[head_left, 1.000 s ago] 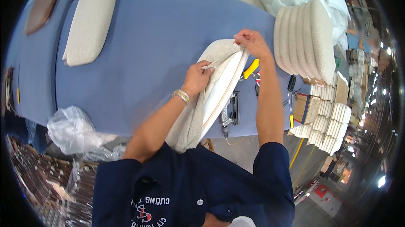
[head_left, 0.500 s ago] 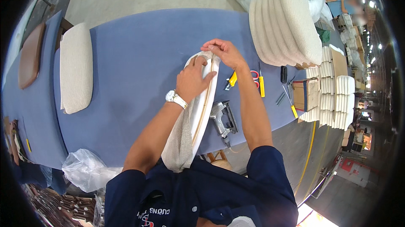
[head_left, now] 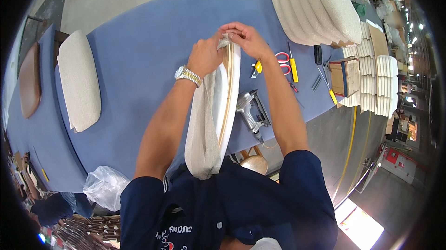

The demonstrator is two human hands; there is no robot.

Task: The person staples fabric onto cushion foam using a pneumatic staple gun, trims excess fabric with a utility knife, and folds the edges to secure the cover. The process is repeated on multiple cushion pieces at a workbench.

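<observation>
A curved seat panel with white padding and a bare wooden strip [head_left: 228, 97] stands on edge in front of me, its near end against my shirt. Beige fabric [head_left: 203, 124] hangs loose down its left side and gathers at the far end. My left hand [head_left: 207, 56], with a watch on the wrist, pinches the fabric at that far end. Curled over the same end is my right hand [head_left: 248, 40], its fingers and thumb closed on the fabric edge; the fingertips are partly hidden. A silver staple gun [head_left: 251, 113] lies right of the panel.
Red-handled scissors [head_left: 284, 63], a yellow cutter [head_left: 257, 68] and a yellow-handled screwdriver [head_left: 293, 70] lie on the blue table [head_left: 134, 64]. Stacked beige cushions [head_left: 316, 8] stand far right. One beige cushion [head_left: 80, 83] sits left, a plastic bag [head_left: 106, 188] near left.
My left hand has gone from resting spread on the panel's side to pinching the fabric at its far end. My right hand stays at that end. The view has shifted.
</observation>
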